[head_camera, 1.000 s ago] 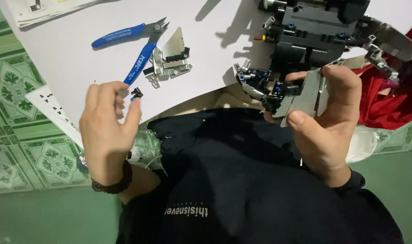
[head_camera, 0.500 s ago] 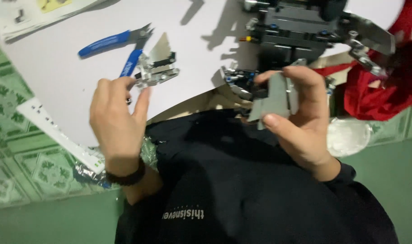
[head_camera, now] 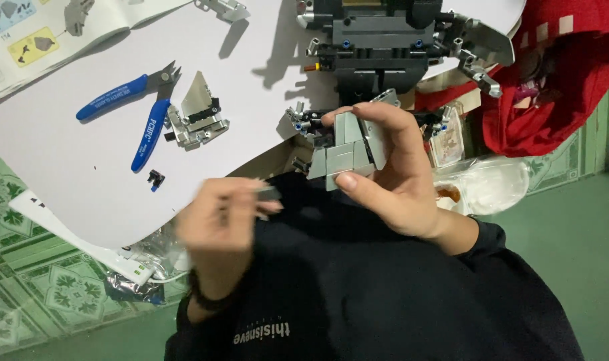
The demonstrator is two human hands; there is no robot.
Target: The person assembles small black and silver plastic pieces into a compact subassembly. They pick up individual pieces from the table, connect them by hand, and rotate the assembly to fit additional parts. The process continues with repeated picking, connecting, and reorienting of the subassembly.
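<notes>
Grey brick panel assembly (head_camera: 348, 150) sits pinched in your right hand (head_camera: 391, 180) just below the dark model (head_camera: 378, 47) on the table (head_camera: 70, 167), while your blurred left hand (head_camera: 217, 224) pinches a small grey piece (head_camera: 269, 194).

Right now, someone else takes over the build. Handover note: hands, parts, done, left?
Left hand: blurred, pinching a small grey piece over the lap.
Right hand: gripping a grey panel assembly at the board's edge.
On the white board: large dark grey model, blue cutters, a small grey sub-assembly, a tiny black piece. Instruction booklet lies open at the top left.
Done: model body largely built.
Left: small piece not yet on the panel assembly; sub-assembly loose.
</notes>
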